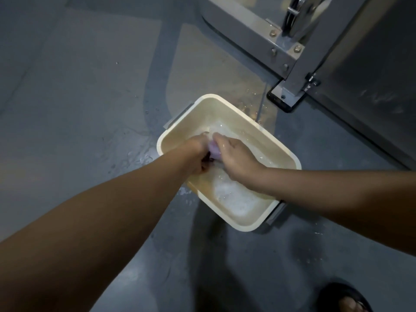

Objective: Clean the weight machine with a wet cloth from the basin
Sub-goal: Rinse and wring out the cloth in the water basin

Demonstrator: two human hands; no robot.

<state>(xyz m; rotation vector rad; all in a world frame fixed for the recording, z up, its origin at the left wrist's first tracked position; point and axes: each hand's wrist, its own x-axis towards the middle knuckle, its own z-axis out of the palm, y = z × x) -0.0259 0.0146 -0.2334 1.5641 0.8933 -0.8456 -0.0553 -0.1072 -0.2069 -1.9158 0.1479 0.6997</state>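
Head view: the left hand [195, 154] and right hand [236, 161] are close together, both clamped on a purple cloth [214, 150] that is wadded between them just above the soapy water [234, 199]. So little of it shows that its long axis cannot be told. The cream basin [202, 122] sits under both hands on the wet grey floor [90, 109], its long axis running from beyond the left hand to beneath the right forearm, with the weight machine [258, 39] frame well beyond the right hand and a sandalled foot [346, 300] nearer than the right arm.
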